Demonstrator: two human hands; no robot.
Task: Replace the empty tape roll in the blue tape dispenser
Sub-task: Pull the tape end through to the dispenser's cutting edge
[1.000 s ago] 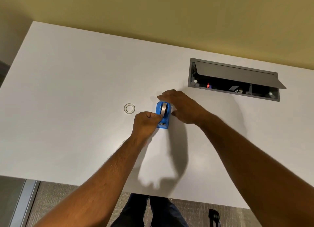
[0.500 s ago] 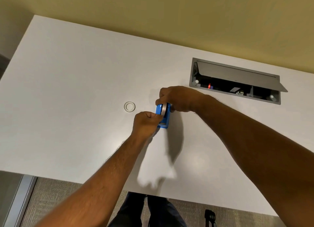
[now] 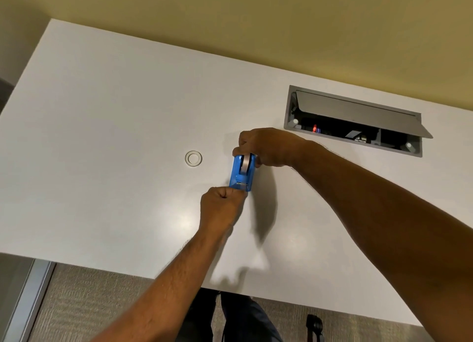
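Note:
The blue tape dispenser point(image 3: 242, 174) stands on the white table point(image 3: 115, 136) with a tape roll point(image 3: 246, 164) seated in its slot. My right hand point(image 3: 266, 147) grips the dispenser's far end from above. My left hand point(image 3: 221, 204) is a closed fist at the near cutter end, its fingertips pinched there; whether a tape end lies between them I cannot tell. A small clear empty tape core point(image 3: 193, 158) lies flat on the table to the left of the dispenser.
A grey cable box point(image 3: 353, 121) with its lid raised is sunk into the table at the back right. The table's near edge runs just below my forearms, with carpet beneath. A yellow wall stands behind the table.
My right hand went from lying flat beside the dispenser to gripping its far end. My left fist slid back from the dispenser's side to its near cutter end.

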